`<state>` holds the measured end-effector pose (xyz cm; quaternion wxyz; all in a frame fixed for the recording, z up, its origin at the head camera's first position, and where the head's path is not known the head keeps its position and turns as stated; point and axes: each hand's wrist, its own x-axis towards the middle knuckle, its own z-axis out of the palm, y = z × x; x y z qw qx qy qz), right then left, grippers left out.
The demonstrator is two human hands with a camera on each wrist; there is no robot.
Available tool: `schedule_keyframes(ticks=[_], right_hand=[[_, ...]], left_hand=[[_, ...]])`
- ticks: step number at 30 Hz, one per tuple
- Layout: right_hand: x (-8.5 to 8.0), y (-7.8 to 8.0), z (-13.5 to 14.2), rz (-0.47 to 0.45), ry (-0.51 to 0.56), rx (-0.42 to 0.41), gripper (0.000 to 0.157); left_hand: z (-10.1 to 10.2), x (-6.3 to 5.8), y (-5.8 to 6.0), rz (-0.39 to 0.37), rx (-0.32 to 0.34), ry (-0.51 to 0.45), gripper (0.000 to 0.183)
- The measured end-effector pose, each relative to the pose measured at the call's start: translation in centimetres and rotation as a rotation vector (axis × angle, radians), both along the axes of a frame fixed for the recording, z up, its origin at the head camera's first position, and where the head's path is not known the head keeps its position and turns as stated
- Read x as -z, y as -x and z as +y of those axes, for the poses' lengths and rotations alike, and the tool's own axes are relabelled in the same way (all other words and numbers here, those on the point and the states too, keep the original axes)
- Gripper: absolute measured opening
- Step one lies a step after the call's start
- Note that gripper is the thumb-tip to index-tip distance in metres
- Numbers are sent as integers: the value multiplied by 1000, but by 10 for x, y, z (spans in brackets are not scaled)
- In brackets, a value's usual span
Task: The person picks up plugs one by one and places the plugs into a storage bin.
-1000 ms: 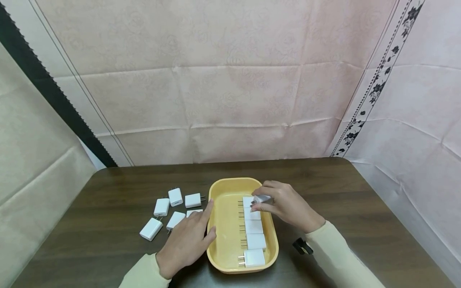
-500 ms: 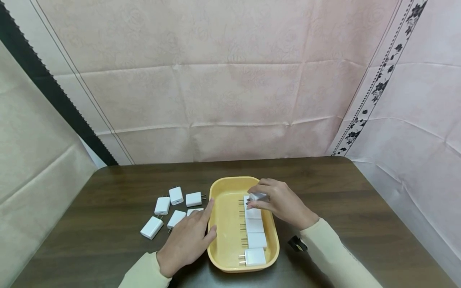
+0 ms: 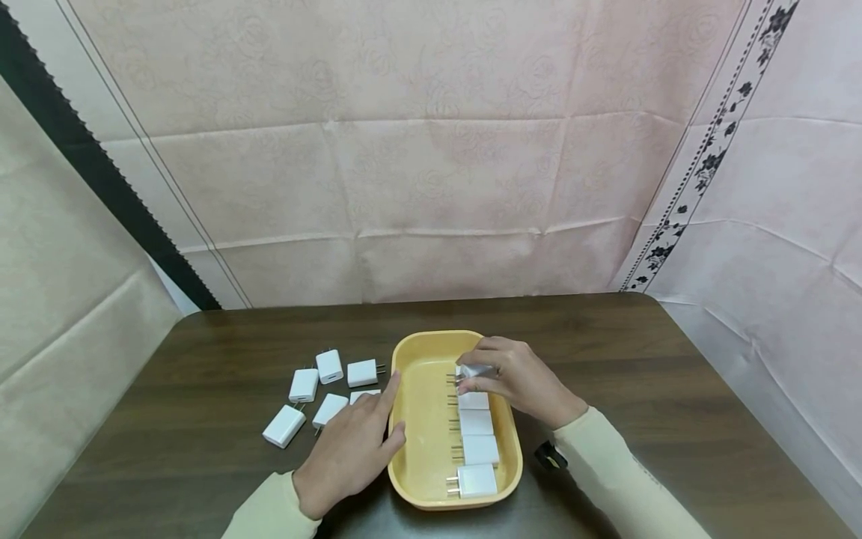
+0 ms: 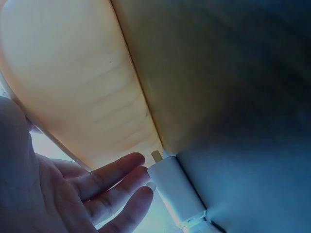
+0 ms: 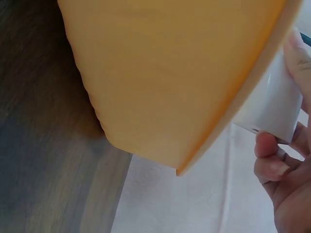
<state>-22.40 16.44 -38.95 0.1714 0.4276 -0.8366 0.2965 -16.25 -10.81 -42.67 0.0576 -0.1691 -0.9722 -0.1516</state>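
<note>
A yellow tray [image 3: 426, 427] holds a column of white charger plugs [image 3: 477, 449] along its right side, prongs to the left. Over the far end of this column, my right hand [image 3: 521, 380] pinches another white charger plug [image 3: 477, 370] between thumb and fingers. The right wrist view shows the held charger plug [image 5: 272, 104] behind the tray's wall [image 5: 160, 73]. My left hand [image 3: 353, 453] rests at the tray's left rim, index finger extended against it. In the left wrist view its fingers are near a loose charger plug [image 4: 177, 191] beside the tray.
Several loose white charger plugs [image 3: 303, 385] lie on the dark wooden table [image 3: 222, 374] left of the tray, one partly hidden by my left hand. A black clip-like object [image 3: 551, 455] is by my right sleeve. Pale cloth [image 3: 431, 187] hangs behind the table.
My right hand has moved slightly left and lowered the held charger plug towards the far end of the column. The left hand stays at the tray's rim.
</note>
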Motion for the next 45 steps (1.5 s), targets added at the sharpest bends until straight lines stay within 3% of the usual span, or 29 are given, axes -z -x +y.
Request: schedule_keyframes(ticks=[16, 28, 45], right_hand=[[5, 2, -4, 63, -31, 42, 30], [9, 3, -6, 6, -65, 105, 31], [11, 3, -8, 63, -133, 170, 35]], left_hand=[[0, -2, -1, 17, 6, 4, 68], [0, -2, -1, 4, 2, 1, 67], [-1, -1, -2, 23, 3, 6, 67]])
